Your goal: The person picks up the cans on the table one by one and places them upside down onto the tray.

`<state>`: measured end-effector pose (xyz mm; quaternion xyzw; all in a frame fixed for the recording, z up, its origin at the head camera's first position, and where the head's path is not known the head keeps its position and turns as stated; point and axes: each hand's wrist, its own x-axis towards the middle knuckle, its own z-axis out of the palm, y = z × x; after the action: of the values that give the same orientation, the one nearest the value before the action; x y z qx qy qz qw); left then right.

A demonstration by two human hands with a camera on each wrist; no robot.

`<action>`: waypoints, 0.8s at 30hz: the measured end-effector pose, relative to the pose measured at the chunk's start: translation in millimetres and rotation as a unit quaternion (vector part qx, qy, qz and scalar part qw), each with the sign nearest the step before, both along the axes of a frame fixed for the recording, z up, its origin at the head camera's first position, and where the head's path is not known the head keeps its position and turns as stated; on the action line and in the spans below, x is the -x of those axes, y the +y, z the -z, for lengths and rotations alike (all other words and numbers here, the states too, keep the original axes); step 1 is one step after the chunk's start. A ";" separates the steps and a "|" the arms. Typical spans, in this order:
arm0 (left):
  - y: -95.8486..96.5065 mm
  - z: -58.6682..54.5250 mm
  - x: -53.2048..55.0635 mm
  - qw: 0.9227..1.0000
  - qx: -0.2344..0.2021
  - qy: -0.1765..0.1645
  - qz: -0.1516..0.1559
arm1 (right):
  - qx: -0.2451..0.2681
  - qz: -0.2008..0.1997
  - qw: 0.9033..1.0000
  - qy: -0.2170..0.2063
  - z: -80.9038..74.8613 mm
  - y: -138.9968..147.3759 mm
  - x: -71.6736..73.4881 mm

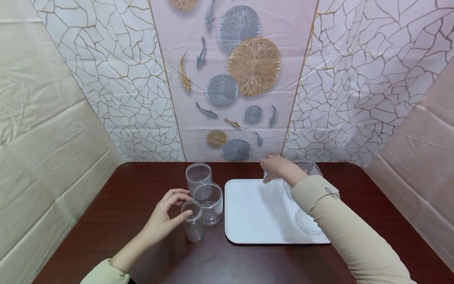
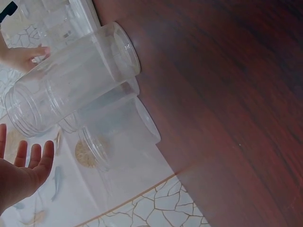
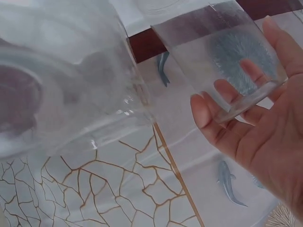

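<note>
In the head view my left hand [image 1: 164, 215] spreads its thumb and fingers about the mouth of a small clear jar [image 1: 195, 230] standing upright on the table. The left wrist view shows those fingers [image 2: 46, 158] loosely bent just off the threaded rim of the jar [image 2: 78, 80]. Two wider clear jars [image 1: 213, 215] [image 1: 193, 181] stand close behind it. My right hand [image 1: 281, 167] is at the far edge of a white tray [image 1: 248, 213]. Its fingers and thumb curl round a clear jar [image 3: 203, 56], base up, mostly hidden by the hand in the head view.
A larger clear jar [image 3: 71, 94] stands base up beside my right hand on the tray, partly behind the right sleeve [image 1: 340, 217] in the head view. The dark wooden table [image 1: 117, 221] ends at a patterned backdrop [image 1: 142, 79].
</note>
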<state>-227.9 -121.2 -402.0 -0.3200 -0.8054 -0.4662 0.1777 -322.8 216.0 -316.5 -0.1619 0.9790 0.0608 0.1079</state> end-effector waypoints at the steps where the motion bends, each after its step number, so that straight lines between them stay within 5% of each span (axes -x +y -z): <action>1: -0.6 -0.2 0.3 1.000 0.000 -0.002 -0.001 | 0.001 -0.001 1.000 0.002 -1.9 -1.6 0.6; 9: -3.7 0.9 2.0 1.000 0.004 -0.001 -0.007 | 0.027 0.013 0.999 -0.012 -12.8 -14.2 8.6; 24: -8.0 2.5 1.6 1.000 0.003 0.006 -0.018 | 0.056 0.072 0.995 -0.030 7.7 -4.0 12.7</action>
<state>-229.5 -129.2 -404.5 -0.3085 -0.8114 -0.4585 0.1903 -335.4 212.0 -324.2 -0.0987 0.9863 -0.0064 0.1318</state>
